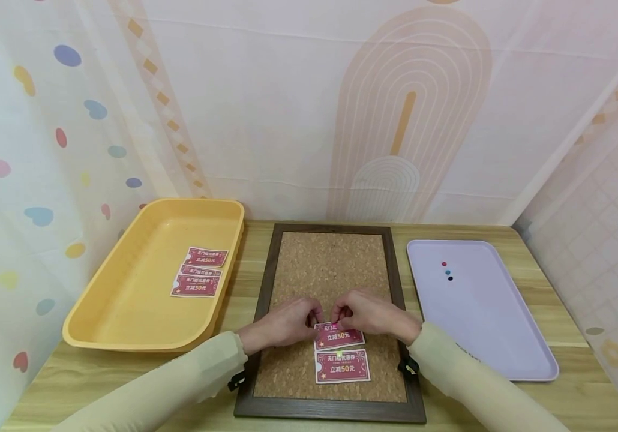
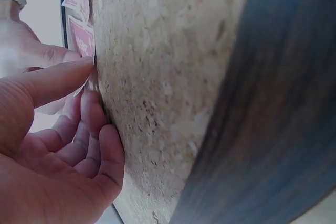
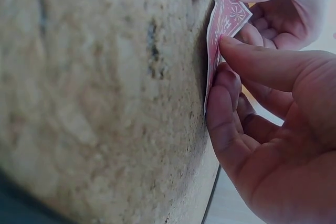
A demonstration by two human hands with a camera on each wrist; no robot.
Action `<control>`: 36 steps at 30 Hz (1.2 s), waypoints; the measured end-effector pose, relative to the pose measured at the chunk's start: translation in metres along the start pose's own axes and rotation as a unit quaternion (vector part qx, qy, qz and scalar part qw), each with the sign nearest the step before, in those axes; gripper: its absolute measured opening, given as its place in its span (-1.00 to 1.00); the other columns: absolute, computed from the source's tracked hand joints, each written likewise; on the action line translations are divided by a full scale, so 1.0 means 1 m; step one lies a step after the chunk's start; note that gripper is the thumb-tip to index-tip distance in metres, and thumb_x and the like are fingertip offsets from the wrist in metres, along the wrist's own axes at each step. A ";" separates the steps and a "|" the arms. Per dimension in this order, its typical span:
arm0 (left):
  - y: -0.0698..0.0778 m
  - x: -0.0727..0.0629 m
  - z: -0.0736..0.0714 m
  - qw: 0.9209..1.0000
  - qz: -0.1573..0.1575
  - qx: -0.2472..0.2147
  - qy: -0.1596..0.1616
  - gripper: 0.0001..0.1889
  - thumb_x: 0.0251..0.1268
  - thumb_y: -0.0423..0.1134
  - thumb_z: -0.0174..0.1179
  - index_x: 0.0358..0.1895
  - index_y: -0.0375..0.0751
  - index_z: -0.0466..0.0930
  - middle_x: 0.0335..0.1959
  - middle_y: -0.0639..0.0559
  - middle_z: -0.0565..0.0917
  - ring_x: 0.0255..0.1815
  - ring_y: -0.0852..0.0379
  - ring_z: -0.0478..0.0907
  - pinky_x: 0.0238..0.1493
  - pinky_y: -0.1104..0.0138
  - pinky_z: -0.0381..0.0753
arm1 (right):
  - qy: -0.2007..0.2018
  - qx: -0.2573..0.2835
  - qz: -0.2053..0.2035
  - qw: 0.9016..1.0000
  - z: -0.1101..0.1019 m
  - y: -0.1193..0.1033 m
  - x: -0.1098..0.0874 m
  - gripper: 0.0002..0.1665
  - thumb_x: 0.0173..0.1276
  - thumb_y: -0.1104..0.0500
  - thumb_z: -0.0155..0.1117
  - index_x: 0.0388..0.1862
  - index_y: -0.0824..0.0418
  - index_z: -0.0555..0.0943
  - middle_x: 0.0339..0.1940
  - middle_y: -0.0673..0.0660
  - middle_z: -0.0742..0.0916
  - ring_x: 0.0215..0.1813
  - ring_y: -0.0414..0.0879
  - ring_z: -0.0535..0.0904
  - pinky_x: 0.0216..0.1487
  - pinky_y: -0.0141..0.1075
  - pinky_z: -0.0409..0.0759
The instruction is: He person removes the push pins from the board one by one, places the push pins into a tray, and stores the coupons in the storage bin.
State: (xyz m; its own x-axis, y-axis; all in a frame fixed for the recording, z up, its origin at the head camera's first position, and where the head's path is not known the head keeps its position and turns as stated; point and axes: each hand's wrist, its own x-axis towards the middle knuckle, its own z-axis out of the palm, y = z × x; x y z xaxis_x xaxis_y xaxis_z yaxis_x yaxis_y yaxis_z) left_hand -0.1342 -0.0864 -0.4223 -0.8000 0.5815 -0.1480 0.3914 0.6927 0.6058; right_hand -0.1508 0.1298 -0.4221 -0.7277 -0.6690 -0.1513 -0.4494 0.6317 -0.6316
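A red coupon [image 1: 337,337] with white and yellow lettering lies on the framed corkboard [image 1: 332,258], its edge slightly raised in the right wrist view. My left hand [image 1: 290,321] pinches that coupon at its upper left corner between thumb and fingers. At the coupon's top edge, my right hand [image 1: 369,312] pinches a small pink pushpin [image 1: 334,324], mostly hidden by the fingertips. Just below, a second red coupon [image 1: 342,367] lies flat on the cork, with a yellow-green pushpin [image 1: 339,354] at its top edge.
On the left stands a yellow tray [image 1: 125,321] with several red coupons [image 1: 195,286] along its right side. A lilac tray [image 1: 489,318] on the right holds a red pin [image 1: 444,264], a blue pin [image 1: 447,272] and a black pin [image 1: 450,278]. A patterned curtain hangs behind.
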 end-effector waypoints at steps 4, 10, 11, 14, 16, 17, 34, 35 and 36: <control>-0.001 -0.001 -0.001 1.000 -0.014 -0.019 -0.004 -0.86 0.23 -0.39 0.42 -0.23 -0.16 0.64 -0.44 0.16 0.59 -0.42 0.23 0.47 -0.38 0.35 0.46 | 0.002 0.000 0.002 1.000 0.001 0.000 0.001 -0.91 0.37 0.31 0.43 -0.33 0.14 0.74 -0.49 -0.16 0.66 -0.45 -0.29 0.48 -0.35 -0.35 0.44; -0.003 -0.001 -0.002 0.999 -0.018 -0.029 -0.003 -0.87 0.24 -0.38 0.42 -0.21 -0.19 0.67 -0.44 0.15 0.62 -0.43 0.23 0.49 -0.39 0.36 0.45 | 0.004 -0.007 0.007 1.000 0.002 0.000 0.002 -0.90 0.34 0.32 0.44 -0.35 0.14 0.74 -0.51 -0.17 0.65 -0.46 -0.29 0.47 -0.36 -0.35 0.42; -0.003 -0.001 -0.002 0.999 -0.020 -0.030 -0.003 -0.87 0.24 -0.38 0.42 -0.21 -0.18 0.67 -0.45 0.16 0.62 -0.43 0.23 0.49 -0.39 0.36 0.45 | 0.004 -0.007 0.008 1.000 0.002 0.000 0.002 -0.90 0.34 0.32 0.44 -0.36 0.14 0.74 -0.51 -0.17 0.64 -0.46 -0.29 0.47 -0.36 -0.35 0.42; -0.004 0.000 -0.003 0.999 -0.023 -0.030 -0.004 -0.87 0.23 -0.40 0.42 -0.22 -0.18 0.68 -0.46 0.17 0.62 -0.45 0.25 0.48 -0.41 0.38 0.44 | 0.005 -0.011 0.010 1.000 0.003 0.000 0.003 -0.88 0.34 0.31 0.45 -0.38 0.12 0.73 -0.52 -0.16 0.64 -0.47 -0.28 0.46 -0.37 -0.35 0.41; -0.004 0.000 -0.003 0.999 -0.023 -0.031 -0.004 -0.86 0.21 -0.41 0.43 -0.23 -0.18 0.68 -0.48 0.17 0.62 -0.46 0.25 0.48 -0.42 0.39 0.43 | 0.005 -0.015 0.009 1.000 0.003 0.000 0.003 -0.86 0.34 0.30 0.45 -0.40 0.10 0.72 -0.53 -0.17 0.63 -0.47 -0.29 0.46 -0.38 -0.35 0.41; -0.004 0.000 -0.002 0.999 -0.022 -0.031 -0.004 -0.86 0.19 -0.42 0.43 -0.24 -0.18 0.68 -0.49 0.17 0.61 -0.47 0.25 0.48 -0.43 0.38 0.42 | 0.004 -0.016 0.008 1.000 0.003 0.000 0.004 -0.85 0.34 0.30 0.45 -0.40 0.09 0.71 -0.54 -0.17 0.63 -0.48 -0.29 0.46 -0.38 -0.35 0.40; -0.007 0.002 -0.002 0.999 -0.016 -0.028 -0.001 -0.90 0.26 -0.35 0.43 -0.26 -0.17 0.68 -0.48 0.18 0.61 -0.46 0.26 0.48 -0.41 0.38 0.43 | -0.002 -0.007 0.013 1.000 0.002 -0.002 0.002 -0.81 0.33 0.26 0.49 -0.43 0.03 0.68 -0.54 -0.16 0.62 -0.48 -0.28 0.46 -0.37 -0.35 0.40; -0.007 0.002 -0.002 0.999 -0.017 -0.028 -0.001 -0.90 0.27 -0.34 0.43 -0.26 -0.16 0.68 -0.48 0.18 0.62 -0.46 0.26 0.47 -0.40 0.38 0.43 | -0.003 -0.007 0.015 1.000 0.002 -0.002 0.002 -0.81 0.33 0.25 0.50 -0.43 0.03 0.68 -0.54 -0.16 0.63 -0.48 -0.28 0.46 -0.37 -0.35 0.40; -0.007 0.002 -0.002 0.999 -0.016 -0.028 -0.001 -0.91 0.27 -0.34 0.43 -0.27 -0.17 0.68 -0.47 0.17 0.62 -0.46 0.26 0.47 -0.40 0.39 0.43 | -0.003 -0.006 0.015 1.000 0.002 -0.002 0.002 -0.81 0.33 0.24 0.50 -0.43 0.03 0.68 -0.55 -0.16 0.63 -0.48 -0.28 0.46 -0.37 -0.35 0.40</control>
State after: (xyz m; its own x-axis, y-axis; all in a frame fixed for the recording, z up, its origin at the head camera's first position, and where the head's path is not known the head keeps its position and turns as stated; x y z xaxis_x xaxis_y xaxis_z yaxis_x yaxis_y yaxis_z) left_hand -0.1389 -0.0908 -0.4253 -0.8113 0.5597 -0.1690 0.3394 0.6862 0.6433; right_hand -0.1503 0.1260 -0.4228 -0.7374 -0.6524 -0.1748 -0.4343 0.6562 -0.6170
